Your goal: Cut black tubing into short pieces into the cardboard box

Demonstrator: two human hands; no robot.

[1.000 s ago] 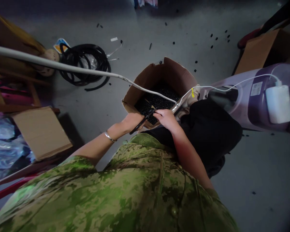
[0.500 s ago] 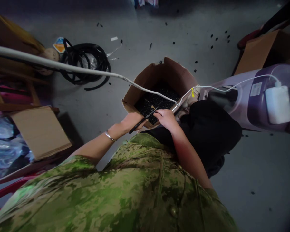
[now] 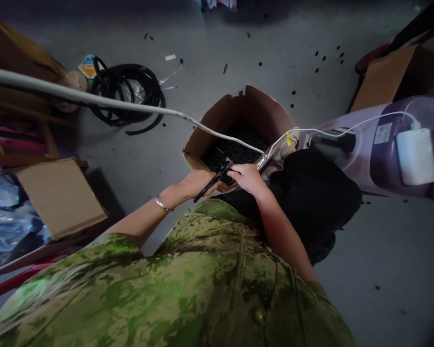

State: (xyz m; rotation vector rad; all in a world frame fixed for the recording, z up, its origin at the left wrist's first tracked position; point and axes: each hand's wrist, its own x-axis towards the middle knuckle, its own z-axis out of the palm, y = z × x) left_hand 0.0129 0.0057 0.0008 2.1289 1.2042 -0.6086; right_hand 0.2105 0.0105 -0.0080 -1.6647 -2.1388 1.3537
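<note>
My left hand [image 3: 198,182], with a silver bangle at the wrist, is closed around a pair of scissors [image 3: 222,172]. A black end of the scissors sticks out below the palm, and the blades slant up toward my other hand. My right hand [image 3: 246,176] has its thumb and fingers pinched together right at the blade tips. Whatever it pinches is too small and dark to make out. Both hands are over the near rim of an open cardboard box [image 3: 220,113], whose bottom is covered with many small black pieces [image 3: 235,149].
A thick white cable [image 3: 130,104] crosses above the box. At the left lie a coil of black tubing [image 3: 154,91] and a cardboard sheet [image 3: 63,197]. A purple-white appliance [image 3: 365,140] with a white adapter [image 3: 415,156] stands right. Black bits dot the floor.
The scissor blades look darker and less distinct than before, with my right fingertips shifted slightly left along them. Both hands otherwise stay over the box's near rim.
</note>
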